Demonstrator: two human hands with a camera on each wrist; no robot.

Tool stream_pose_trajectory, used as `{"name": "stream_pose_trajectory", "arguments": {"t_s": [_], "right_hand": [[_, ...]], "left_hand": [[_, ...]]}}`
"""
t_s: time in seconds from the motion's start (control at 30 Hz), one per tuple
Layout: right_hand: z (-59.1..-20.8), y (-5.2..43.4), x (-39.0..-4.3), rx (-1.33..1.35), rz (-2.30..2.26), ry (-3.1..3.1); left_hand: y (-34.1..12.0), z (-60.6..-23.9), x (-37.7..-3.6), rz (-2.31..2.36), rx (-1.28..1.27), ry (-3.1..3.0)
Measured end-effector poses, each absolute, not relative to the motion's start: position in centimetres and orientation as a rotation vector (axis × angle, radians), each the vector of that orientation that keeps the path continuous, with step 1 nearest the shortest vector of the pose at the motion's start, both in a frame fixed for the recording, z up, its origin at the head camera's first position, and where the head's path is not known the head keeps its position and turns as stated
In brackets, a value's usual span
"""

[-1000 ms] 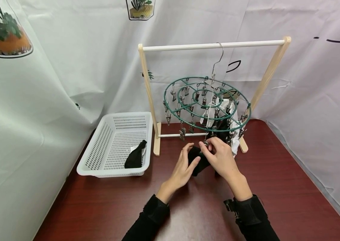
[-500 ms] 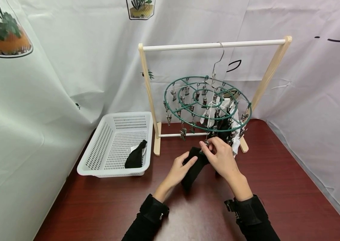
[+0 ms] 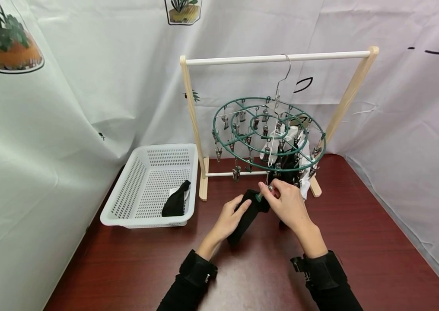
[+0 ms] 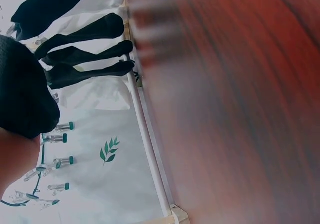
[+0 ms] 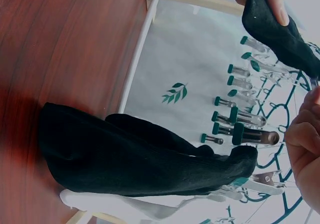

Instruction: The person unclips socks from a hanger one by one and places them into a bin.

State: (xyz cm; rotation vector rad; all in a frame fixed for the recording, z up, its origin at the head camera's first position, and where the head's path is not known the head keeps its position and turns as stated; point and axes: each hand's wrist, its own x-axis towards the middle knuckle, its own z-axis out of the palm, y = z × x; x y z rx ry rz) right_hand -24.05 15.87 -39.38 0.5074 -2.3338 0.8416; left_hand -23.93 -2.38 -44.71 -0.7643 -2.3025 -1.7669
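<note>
- Step: clipping black sock [image 3: 247, 214] to round green peg hanger [image 3: 269, 134], front edge, above worktop [image 3: 359, 242].
- Left hand [image 3: 230, 218] grips sock top; right hand [image 3: 287, 205] pinches a clip [image 3: 269, 188].
- Next, I judge: feed the cuff between the clip's prongs, let go.

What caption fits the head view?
Both hands hold a black sock at a clip below the green hanger.

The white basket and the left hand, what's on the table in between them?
Nothing: in the head view only bare red-brown table shows between the white basket and the left hand, which holds a black sock.
</note>
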Motion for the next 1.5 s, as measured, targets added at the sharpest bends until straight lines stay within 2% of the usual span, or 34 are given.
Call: {"name": "stream_pose_trajectory", "arguments": {"t_s": [0.2,0.63,0.97,1.5], "right_hand": [[-39.5,15.9,-24.3,0.555,0.818,-2.27],[-39.4,15.8,-24.6,0.741,0.827,-2.108],[-39.2,16.0,-24.6,0.722,0.827,-2.109],[-39.1,16.7,-24.8,0.668,0.811,-2.055]], "left_hand": [[-2.4,-46.4,-24.9,-1.755,-0.736,-2.317],[-2.7,-46.1,-24.8,-1.752,-0.744,-2.306],[-2.9,-43.0,-22.9,-1.755,-0.792,-2.323],[-4.1,-43.5,-23.5,-1.723,-0.719,-2.29]]}}
